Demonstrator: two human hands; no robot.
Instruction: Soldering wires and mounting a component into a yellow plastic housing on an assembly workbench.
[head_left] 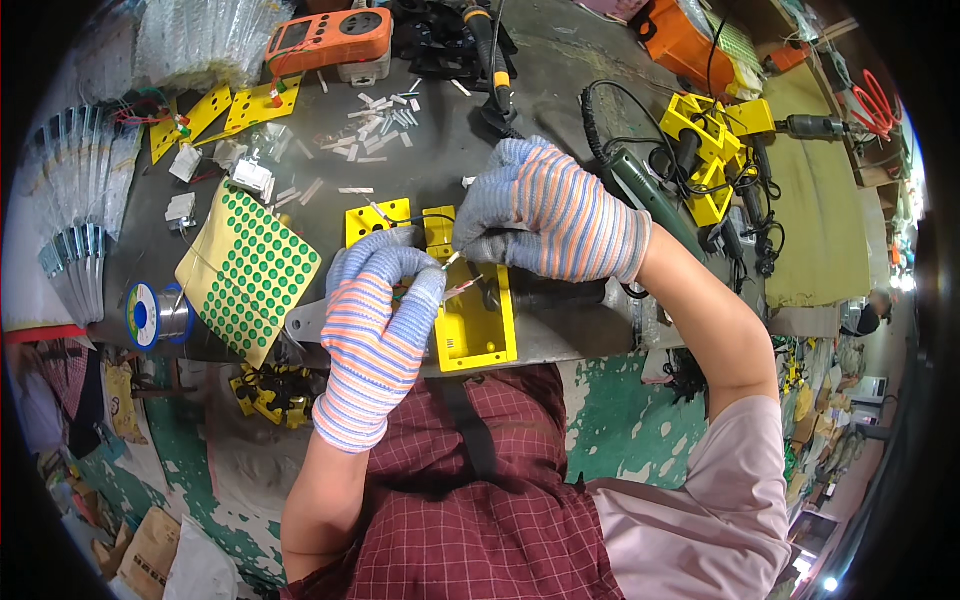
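Note:
My left hand [385, 320] and my right hand [555, 215] both wear striped knit gloves. Their fingertips are pinched close together around a thin wire with a small pale sleeve [453, 261] on it. Just below them lies an open yellow box [507, 325], with dark leads inside its upper end. Short stripped wire ends, reddish and white [461, 289], stick out beside my left fingertips over the box. A yellow plate with holes [378, 217] sits behind my left hand, and a black lead runs from it toward my right hand. My palms hide part of the wire.
Small white sleeves [375, 128] lie scattered beyond my hands. At left are a sheet of green round stickers [255, 270] and a solder spool [160, 315]. An orange meter [330, 40] stands at the back. Toward the right lie a dark green corded tool [650, 190] and yellow housings [705, 140].

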